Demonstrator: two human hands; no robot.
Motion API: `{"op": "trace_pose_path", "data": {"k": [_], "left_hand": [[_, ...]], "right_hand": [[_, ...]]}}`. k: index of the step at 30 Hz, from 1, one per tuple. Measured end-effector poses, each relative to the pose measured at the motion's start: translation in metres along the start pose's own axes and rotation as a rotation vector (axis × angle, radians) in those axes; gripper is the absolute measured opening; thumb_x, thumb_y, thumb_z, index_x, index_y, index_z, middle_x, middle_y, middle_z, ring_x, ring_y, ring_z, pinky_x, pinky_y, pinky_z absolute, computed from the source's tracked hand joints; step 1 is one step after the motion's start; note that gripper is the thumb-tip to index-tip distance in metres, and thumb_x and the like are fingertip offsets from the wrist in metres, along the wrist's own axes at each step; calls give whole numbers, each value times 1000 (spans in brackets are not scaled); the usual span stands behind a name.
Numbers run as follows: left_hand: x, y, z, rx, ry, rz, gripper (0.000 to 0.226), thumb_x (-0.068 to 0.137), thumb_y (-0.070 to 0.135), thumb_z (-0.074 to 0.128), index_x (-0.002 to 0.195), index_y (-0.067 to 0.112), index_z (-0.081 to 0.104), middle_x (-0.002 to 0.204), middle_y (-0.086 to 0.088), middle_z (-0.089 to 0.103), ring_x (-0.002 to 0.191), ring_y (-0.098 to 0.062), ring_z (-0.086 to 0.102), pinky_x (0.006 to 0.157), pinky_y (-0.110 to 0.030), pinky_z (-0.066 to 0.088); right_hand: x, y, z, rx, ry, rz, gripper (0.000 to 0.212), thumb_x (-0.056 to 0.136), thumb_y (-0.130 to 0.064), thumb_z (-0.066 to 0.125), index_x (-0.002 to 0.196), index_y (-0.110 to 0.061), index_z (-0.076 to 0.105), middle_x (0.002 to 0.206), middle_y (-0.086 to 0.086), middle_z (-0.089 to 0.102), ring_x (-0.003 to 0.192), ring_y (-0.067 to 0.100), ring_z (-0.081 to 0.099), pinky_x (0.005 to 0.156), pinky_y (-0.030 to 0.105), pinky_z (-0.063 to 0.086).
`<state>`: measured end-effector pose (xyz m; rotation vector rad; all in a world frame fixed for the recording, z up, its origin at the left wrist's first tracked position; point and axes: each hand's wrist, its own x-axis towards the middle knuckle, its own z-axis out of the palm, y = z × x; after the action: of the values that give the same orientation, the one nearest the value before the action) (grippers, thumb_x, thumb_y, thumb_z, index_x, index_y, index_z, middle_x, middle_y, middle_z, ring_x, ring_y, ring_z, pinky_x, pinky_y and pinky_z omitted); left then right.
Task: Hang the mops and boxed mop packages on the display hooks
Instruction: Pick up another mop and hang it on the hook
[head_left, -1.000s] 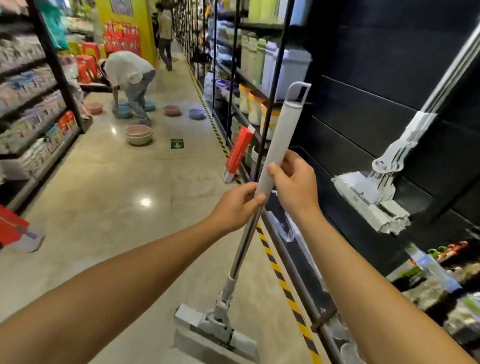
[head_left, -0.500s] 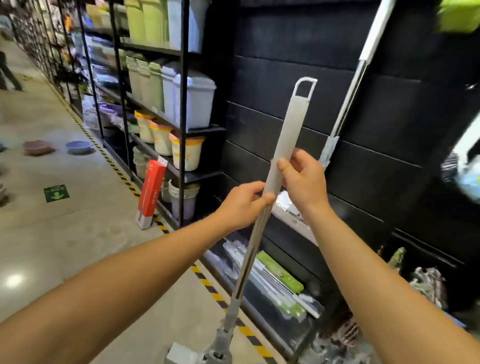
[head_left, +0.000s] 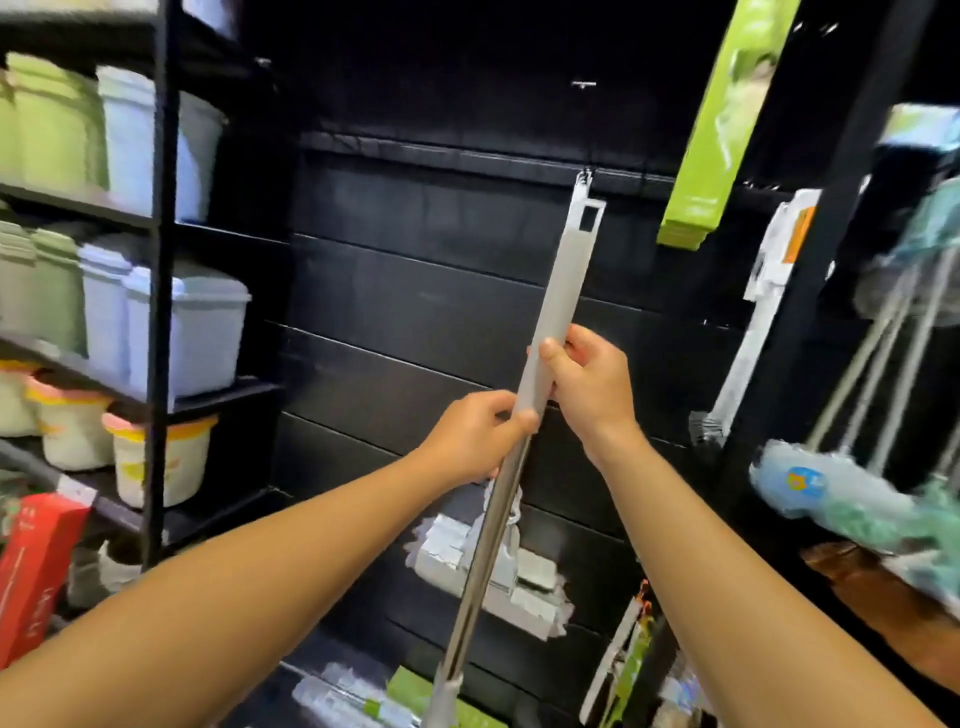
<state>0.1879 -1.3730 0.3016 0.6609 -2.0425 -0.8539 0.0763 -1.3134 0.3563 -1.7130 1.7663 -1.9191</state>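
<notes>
wall: black slat panel | left: black shelving

Black shelf rack at left, several tiers. Upper tier: green bins beside a pale blue bin. Middle tier: grey-green bins, then lidded blue bins just beside them. Lower tier: cream tubs with yellow and pink rims, side by side. Red box tilted at the lower left corner, partly cut by the frame edge. Black slat wall fills the centre. Brown surface at lower right, blurred.
</notes>
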Motion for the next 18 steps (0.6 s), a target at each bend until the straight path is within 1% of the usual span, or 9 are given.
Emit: {"op": "trace_pose_path", "data": {"k": [2, 3, 6, 9, 10, 13, 16, 18], "left_hand": [[27, 6, -8, 12, 5, 23, 26, 98, 38, 53, 112, 19, 65, 89, 2, 65, 82, -18, 67, 66, -35, 63], [39, 8, -12, 16, 7, 32, 25, 98, 37, 52, 111, 20, 65, 89, 0, 66, 81, -18, 68, 65, -35, 63], [72, 13, -22, -6, 16, 61, 23, 99, 36, 52, 109, 20, 65, 83, 3, 63, 75, -15, 66, 64, -33, 63], [106, 15, -33, -8, 28, 83, 22, 100, 37, 51, 109, 21, 64, 87, 0, 65, 77, -16, 66, 66, -32, 63], [119, 15, -36, -9, 34, 88, 23, 100, 38, 51, 109, 21, 63, 90, -1, 66, 79, -18, 67, 67, -33, 63], [155, 13, -41, -23, 41, 103, 26, 100, 40, 52, 114, 21, 63, 95, -3, 68, 84, -20, 69, 68, -34, 63], [190, 10, -45, -56, 36, 119, 29, 100, 40, 52, 118, 20, 63, 96, -1, 67, 82, -17, 67, 62, -26, 61], [213, 7, -47, -81, 37, 130, 30, 100, 39, 52, 120, 20, 63, 95, 1, 65, 78, -14, 64, 59, -23, 57]], "right_hand": [[27, -3, 1, -17, 21, -19, 4, 99, -29, 60, 98, -33, 61, 97, -12, 68, 97, 16, 69, 87, 43, 61], [40, -3, 1, -26, 33, -34, 3, 99, -30, 60, 101, -31, 62, 100, -8, 69, 98, 17, 69, 87, 43, 61], [76, -5, 4, -40, 50, -67, 6, 99, -30, 59, 98, -29, 65, 102, 0, 72, 97, 17, 69, 85, 45, 61], [111, -9, 9, -28, 60, -83, 18, 99, -29, 59, 111, -18, 68, 106, 3, 72, 99, 19, 69, 86, 46, 61], [123, -9, 11, -23, 64, -86, 20, 99, -29, 59, 112, -16, 67, 107, 4, 71, 100, 20, 69, 87, 46, 61], [158, -7, 15, -27, 75, -107, 17, 100, -29, 59, 110, -18, 66, 107, 3, 71, 100, 19, 69, 88, 45, 61], [193, 0, 20, -41, 78, -116, 10, 99, -29, 59, 104, -23, 65, 105, 2, 71, 99, 19, 69, 89, 46, 60], [216, 5, 23, -55, 83, -117, 6, 99, -29, 59, 94, -28, 64, 103, 2, 71, 98, 19, 69, 88, 47, 60]]}}
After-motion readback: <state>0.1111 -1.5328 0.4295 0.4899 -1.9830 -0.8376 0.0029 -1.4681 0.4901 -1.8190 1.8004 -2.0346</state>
